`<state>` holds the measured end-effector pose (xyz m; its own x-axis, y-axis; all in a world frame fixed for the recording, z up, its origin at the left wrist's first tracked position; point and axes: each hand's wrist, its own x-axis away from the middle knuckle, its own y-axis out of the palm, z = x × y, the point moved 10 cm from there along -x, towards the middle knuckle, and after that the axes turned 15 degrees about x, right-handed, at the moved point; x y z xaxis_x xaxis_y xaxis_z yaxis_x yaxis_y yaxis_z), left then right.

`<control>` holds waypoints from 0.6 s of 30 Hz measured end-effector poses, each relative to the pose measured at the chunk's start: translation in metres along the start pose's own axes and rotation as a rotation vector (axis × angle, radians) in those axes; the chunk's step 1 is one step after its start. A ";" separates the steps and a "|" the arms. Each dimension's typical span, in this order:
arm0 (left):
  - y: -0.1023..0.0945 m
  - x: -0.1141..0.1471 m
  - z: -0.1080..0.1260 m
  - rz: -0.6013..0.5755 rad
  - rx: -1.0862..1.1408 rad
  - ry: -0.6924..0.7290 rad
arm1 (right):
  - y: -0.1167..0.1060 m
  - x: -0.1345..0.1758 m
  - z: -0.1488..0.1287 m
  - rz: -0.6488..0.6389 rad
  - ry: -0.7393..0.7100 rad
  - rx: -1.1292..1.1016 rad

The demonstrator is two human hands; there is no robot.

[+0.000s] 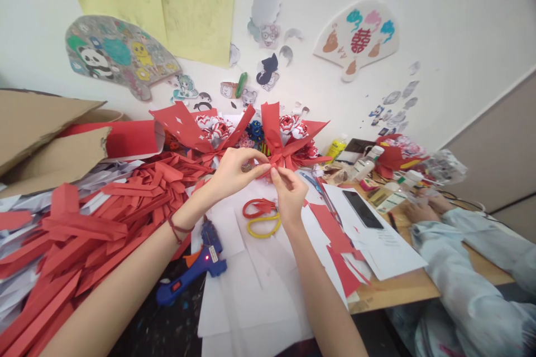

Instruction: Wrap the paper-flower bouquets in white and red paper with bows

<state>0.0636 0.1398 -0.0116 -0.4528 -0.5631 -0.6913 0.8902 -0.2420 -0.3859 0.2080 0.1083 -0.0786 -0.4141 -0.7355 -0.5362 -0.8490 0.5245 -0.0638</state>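
My left hand point(237, 172) and my right hand point(290, 195) meet over the middle of the table, thumbs and fingertips pinched together. Whatever lies between them is too small to make out; a bit of red shows right behind the fingertips. Just beyond stand two bouquets of red-and-white paper flowers, a left bouquet point(184, 127) and a right bouquet point(274, 131), both wrapped in red paper. Below my hands, a red handle loop point(253, 209) and a yellow handle loop point(263, 227), apparently of scissors, rest on white paper sheets point(234, 304). A blue glue gun point(188, 278) with a lit red light lies left of them.
Folded red paper strips point(87, 226) heap up on the left, below torn cardboard point(37, 128). To the right are red paper scraps point(329, 226), a black phone point(362, 209) on paper and several bottles point(366, 162). Another person's sleeve point(452, 273) reaches in there.
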 end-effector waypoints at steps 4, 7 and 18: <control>0.001 0.000 0.001 0.001 0.065 -0.064 | 0.001 0.002 -0.007 -0.012 -0.093 0.056; 0.000 0.001 0.000 0.011 0.112 -0.084 | 0.000 0.003 -0.010 -0.007 -0.132 0.058; -0.001 0.000 0.000 0.017 0.153 -0.077 | -0.002 0.004 -0.008 0.006 -0.092 0.056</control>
<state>0.0628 0.1399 -0.0112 -0.4376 -0.6257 -0.6458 0.8976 -0.3463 -0.2728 0.2054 0.1014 -0.0740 -0.3852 -0.6907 -0.6120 -0.8258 0.5540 -0.1054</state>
